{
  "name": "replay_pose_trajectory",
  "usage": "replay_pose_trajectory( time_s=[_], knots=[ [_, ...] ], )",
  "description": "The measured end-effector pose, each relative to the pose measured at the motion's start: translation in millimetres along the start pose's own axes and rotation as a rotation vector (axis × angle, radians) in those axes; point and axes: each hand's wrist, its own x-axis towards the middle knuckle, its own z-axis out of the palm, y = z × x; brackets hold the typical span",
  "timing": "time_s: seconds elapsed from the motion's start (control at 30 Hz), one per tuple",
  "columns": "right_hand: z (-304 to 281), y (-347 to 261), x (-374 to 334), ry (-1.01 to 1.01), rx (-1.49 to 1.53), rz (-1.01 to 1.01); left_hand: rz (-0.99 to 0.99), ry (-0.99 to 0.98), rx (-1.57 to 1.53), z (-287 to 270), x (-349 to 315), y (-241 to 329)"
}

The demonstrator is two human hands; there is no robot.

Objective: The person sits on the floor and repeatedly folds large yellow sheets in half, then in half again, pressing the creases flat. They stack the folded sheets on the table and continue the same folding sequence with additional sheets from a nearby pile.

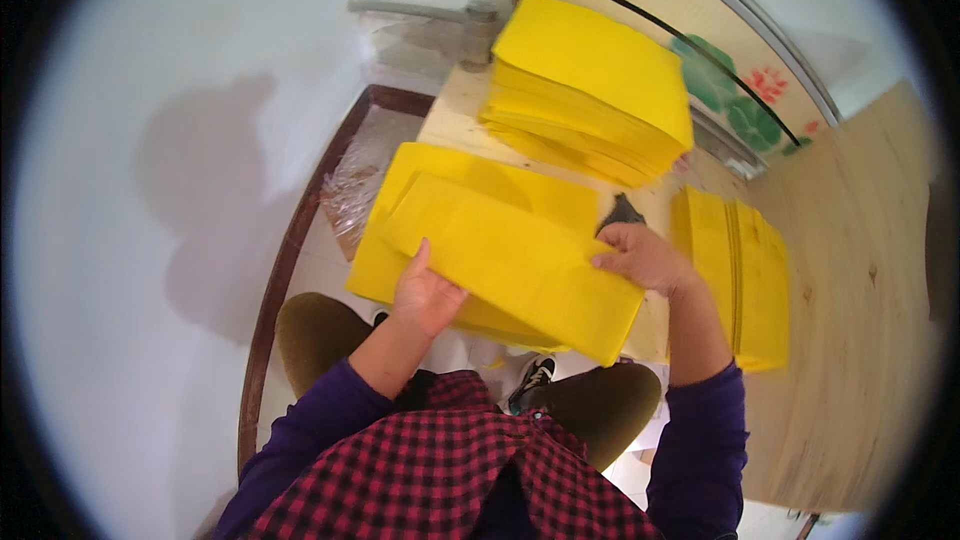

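A folded yellow felt-like sheet (510,258) lies tilted between my hands, its right end lower than its left. My left hand (428,298) grips its near edge, thumb on top and the other fingers partly underneath. At the right end, my right hand (648,258) pinches the far edge between thumb and curled fingers. Beneath this sheet, a wider yellow piece (565,197) rests on the wooden table (462,112) and overhangs its near side. Just beyond my right hand sits a small dark grey object (622,211), partly hidden, its kind unclear.
A tall stack of yellow folded sheets (595,70) stands at the table's far side. More yellow stacks (735,275) lean at the right by a wooden panel (840,320). A white wall (200,190) rises on the left. Clear plastic wrap (355,180) lies beside the table.
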Motion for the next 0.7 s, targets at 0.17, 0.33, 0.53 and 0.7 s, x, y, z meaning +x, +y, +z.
replay_pose_trajectory(
  time_s=[0.17,0.33,0.53,0.7],
  knots=[
    [45.5,31.9,-84.7,0.235,0.151,0.032,-0.067,0.076,0.104,11.3,-0.3,-20.3],
    [72.5,44.9,-155.1,0.51,0.256,0.192,-0.133,-0.021,0.241,46.6,1.6,-57.6],
    [72.0,84.6,-212.9,0.833,0.568,0.295,-0.247,-0.13,0.352,100.8,38.1,-136.3],
    [50.8,127.9,-241.3,1.033,0.619,0.312,-0.344,-0.129,0.433,135.8,82.4,-215.9]
  ],
)
